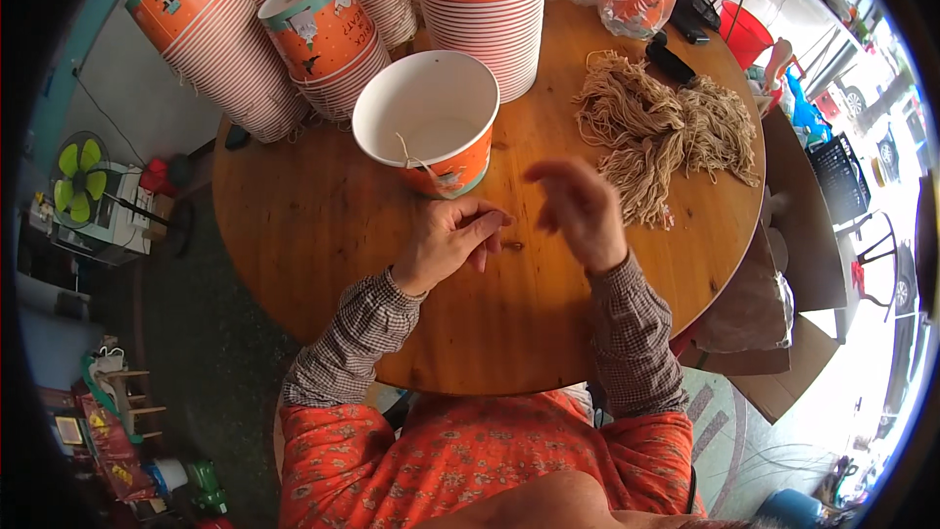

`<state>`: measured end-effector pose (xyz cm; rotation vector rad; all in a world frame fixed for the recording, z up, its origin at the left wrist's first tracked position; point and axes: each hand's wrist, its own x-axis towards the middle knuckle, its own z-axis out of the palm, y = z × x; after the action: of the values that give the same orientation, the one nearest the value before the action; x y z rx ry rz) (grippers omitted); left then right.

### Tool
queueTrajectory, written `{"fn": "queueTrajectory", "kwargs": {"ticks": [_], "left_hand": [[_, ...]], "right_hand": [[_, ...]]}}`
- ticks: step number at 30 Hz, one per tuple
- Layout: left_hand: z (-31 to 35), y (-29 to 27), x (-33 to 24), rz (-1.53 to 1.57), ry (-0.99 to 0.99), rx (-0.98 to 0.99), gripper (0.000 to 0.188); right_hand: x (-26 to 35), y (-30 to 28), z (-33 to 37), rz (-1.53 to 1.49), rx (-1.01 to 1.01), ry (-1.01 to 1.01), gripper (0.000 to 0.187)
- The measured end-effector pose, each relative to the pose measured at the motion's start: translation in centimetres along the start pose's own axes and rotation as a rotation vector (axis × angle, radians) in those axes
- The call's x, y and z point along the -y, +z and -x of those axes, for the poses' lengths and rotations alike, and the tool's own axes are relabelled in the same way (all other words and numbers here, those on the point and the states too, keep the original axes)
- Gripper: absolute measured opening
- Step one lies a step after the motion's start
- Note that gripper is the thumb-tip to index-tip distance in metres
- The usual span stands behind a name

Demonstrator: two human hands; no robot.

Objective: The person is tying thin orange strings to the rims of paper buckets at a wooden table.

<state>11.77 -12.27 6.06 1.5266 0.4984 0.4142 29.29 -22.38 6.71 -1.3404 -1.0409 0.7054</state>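
Note:
An orange paper bucket [460, 168] with a white inside and a teal band at its base stands upright on the round wooden table, in front of the stacks. A thin beige cord [405, 149] hangs over its near rim and down its outside. Just below the bucket is my left hand [446, 240], its thumb and fingers pinched together; whatever is between them is too small to make out. My right hand [585, 211] is raised to the right of the bucket, apart from it, with fingers curled and blurred by motion.
Tall stacks of orange buckets [480, 34] and leaning stacks [230, 49] fill the table's far side. At right lies a heap of beige cords [666, 132] beside a dark object [670, 61]. Cardboard boxes [798, 235] stand beyond the table's right edge; a green fan [81, 176] is at left.

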Motion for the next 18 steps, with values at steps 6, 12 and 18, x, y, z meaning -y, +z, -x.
{"fn": "queueTrajectory", "kwargs": {"ticks": [6, 12, 18], "left_hand": [[0.2, -0.7, 0.8, 0.051, 0.026, -0.037, 0.021], [0.7, -1.1, 0.4, 0.150, 0.028, -0.085, 0.025], [0.9, -1.8, 0.9, 0.223, -0.081, -0.111, 0.055]], "right_hand": [[-0.7, 2.2, 0.5, -0.197, 0.294, 0.173, 0.016], [-0.8, 1.9, 0.2, -0.021, 0.216, 0.225, 0.015], [-0.7, 1.5, 0.3, -0.274, 0.175, 0.286, 0.015]]}}
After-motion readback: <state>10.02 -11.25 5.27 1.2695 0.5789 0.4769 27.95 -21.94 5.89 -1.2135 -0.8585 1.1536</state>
